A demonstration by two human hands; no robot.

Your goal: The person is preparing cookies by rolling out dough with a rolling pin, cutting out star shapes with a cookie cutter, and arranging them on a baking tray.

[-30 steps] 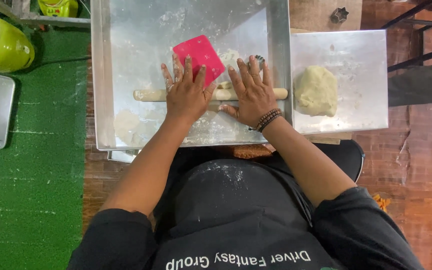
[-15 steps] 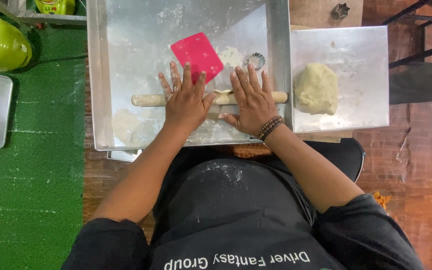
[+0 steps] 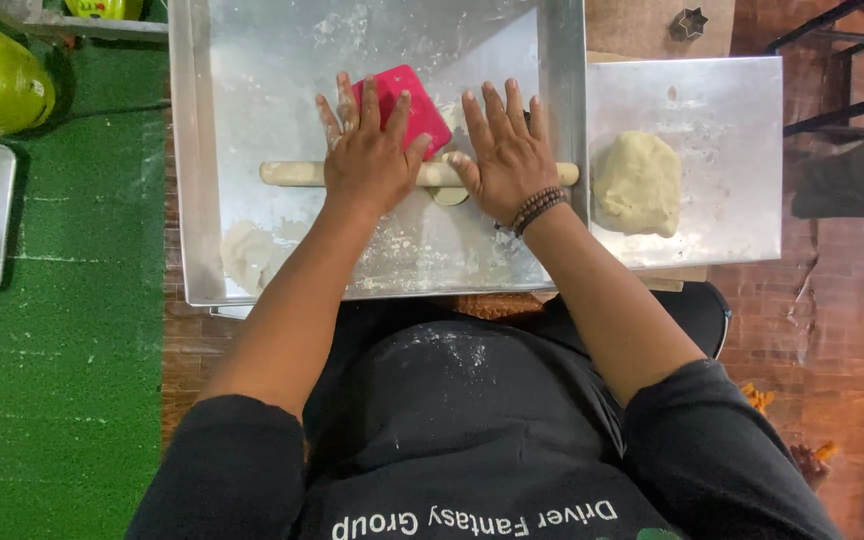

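A pale wooden rolling pin [image 3: 297,173] is pressed under the flat, spread left hand [image 3: 372,160] and right hand [image 3: 507,158]; rolling is judged underway, and even pressure is needed next.

two hands [image 3: 372,150], one rolling pin [image 3: 292,173], two metal trays [image 3: 192,150], one dough lump [image 3: 637,183], one red scraper [image 3: 422,100].

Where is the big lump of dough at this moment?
In the head view, the lump of dough lies on the smaller metal tray, right of the rolling pin, beside the right hand.
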